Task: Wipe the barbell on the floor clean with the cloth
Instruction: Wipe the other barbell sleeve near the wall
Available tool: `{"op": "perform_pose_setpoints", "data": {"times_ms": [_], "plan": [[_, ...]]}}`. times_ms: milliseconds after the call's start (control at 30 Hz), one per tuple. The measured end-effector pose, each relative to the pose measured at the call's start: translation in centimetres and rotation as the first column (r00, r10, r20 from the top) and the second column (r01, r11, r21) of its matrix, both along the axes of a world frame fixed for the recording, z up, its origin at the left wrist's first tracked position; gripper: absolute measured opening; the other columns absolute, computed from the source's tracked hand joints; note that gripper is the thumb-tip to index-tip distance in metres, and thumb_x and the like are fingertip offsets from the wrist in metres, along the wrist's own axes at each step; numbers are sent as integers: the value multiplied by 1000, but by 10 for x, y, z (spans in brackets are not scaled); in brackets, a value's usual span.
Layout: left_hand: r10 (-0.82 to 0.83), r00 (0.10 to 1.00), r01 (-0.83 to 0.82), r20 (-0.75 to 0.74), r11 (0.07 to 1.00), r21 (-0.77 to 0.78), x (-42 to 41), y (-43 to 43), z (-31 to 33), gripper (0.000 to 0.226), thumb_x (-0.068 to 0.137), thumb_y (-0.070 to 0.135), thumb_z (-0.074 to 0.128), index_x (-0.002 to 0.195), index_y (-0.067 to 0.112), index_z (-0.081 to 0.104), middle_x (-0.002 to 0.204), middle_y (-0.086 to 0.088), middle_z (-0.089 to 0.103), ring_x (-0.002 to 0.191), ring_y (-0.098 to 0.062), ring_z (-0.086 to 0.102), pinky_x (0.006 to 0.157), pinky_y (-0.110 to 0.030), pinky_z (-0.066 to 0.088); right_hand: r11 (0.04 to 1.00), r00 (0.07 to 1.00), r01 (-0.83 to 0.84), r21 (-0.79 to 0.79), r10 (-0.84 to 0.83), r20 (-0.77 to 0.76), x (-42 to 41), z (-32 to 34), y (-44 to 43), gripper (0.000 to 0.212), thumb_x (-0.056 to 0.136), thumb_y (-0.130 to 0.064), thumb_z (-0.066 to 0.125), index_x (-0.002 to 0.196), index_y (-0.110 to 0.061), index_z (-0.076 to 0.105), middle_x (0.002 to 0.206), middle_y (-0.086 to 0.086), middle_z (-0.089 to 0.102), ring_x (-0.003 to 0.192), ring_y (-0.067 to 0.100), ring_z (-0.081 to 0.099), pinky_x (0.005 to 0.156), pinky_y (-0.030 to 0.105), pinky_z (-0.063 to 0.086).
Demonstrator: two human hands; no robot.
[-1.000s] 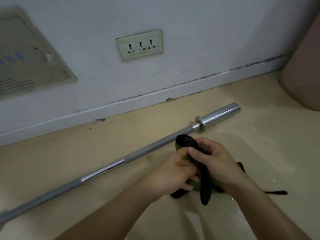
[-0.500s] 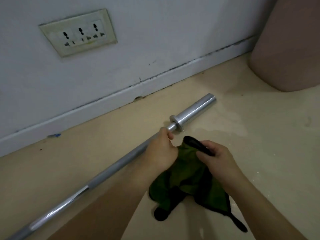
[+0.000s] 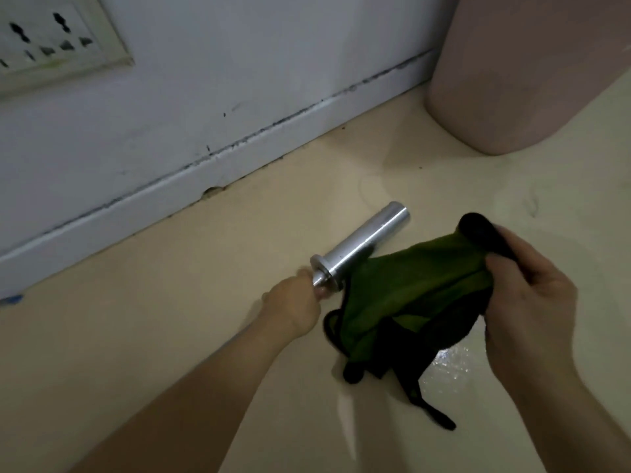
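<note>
A: What changed? Quick.

B: A second ago both hands were bunched on the cloth (image 3: 409,288) in front of the bar. Now the left hand (image 3: 293,307) has left it and is closed around the barbell (image 3: 362,245) shaft, right against the collar, centre of frame. Shaft itself is hidden under the hand and forearm; only the shiny sleeve shows, pointing up-right toward the baseboard (image 3: 211,165).

A: Right hand?

B: right hand (image 3: 526,295), right of centre, fingers curled shut on the cloth's dark top edge. Green cloth hangs open, lower end trailing on the floor (image 3: 170,285), its left edge just beside the sleeve, maybe touching, can't tell.

A: Bar lifted?

B: Can't tell. Looks like it's on the floor.

A: View moved too?

B: Yes, closer and shifted; the wall socket (image 3: 51,39) is now cut off at upper left, pink bin (image 3: 512,80) upper right.

A: Task meaning?

B: Prep over, I'd say. Left steadies the bar, cloth is ready for the sleeve. No wiping yet.
</note>
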State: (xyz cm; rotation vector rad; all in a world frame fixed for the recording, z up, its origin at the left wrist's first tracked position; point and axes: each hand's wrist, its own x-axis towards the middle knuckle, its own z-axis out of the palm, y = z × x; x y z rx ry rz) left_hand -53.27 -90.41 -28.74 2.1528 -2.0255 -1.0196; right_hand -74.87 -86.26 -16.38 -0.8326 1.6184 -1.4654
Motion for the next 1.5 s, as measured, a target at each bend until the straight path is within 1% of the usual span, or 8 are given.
{"op": "perform_pose_setpoints", "data": {"times_ms": [233,400,667,833,1000,1200,1367,1500], "plan": [[-87,994,94,-61,987,130,-30,56,10,31,95,41,40,118,23,50,121,-5,62,109,-29,56,90,-38,42,807,472,-502,311,557,-683,21,-76,48,38,91,-34,40,126,-39,54,112,-4,56,98,17,55,81,35,49],[-48,999,45,26,994,104,-35,66,8,26,94,41,39,110,24,51,114,-3,64,106,-28,57,91,-44,41,842,270,-429,328,466,-843,27,-124,38,55,81,-22,50,134,-35,44,112,9,51,91,31,50,67,43,51],[-64,997,70,47,987,-143,-39,61,22,36,83,27,59,116,14,52,111,-9,47,102,-31,48,84,-37,43,937,681,-186,295,339,-648,22,-122,-8,36,87,-16,50,118,-33,59,114,17,51,94,36,55,84,40,48],[-80,992,48,-102,957,-288,-49,69,24,62,79,29,59,135,14,37,126,-3,49,109,-25,49,89,-30,39,796,426,-543,270,537,-728,31,-121,24,44,89,-13,54,132,-23,52,111,8,51,96,23,55,82,26,46],[-65,998,61,-3,946,-318,-50,70,18,50,85,46,56,121,13,44,107,-2,57,89,-20,47,71,-27,34,923,710,-223,313,374,-596,-29,-115,-36,45,93,-4,40,132,-20,53,107,5,38,107,26,49,92,10,26],[-37,999,21,-39,940,-341,-52,75,17,61,84,43,57,136,16,41,117,-2,57,98,-21,47,79,-28,38,710,373,-646,281,615,-695,17,-102,19,44,91,-26,37,133,-32,50,98,-3,41,89,13,50,79,25,43],[-42,999,42,9,922,-386,-58,91,13,61,86,42,60,137,12,43,113,-3,62,97,-21,50,80,-30,45,891,569,-213,400,446,-691,-42,-103,-42,42,95,-18,38,135,-25,48,114,8,40,105,28,52,86,24,38],[-31,998,7,-56,920,-392,-61,99,9,65,76,22,74,133,7,48,111,-8,66,97,-27,56,76,-34,50,778,363,-480,405,597,-715,24,-98,11,43,92,-25,35,131,-26,53,105,5,44,96,23,48,83,31,43]]}}
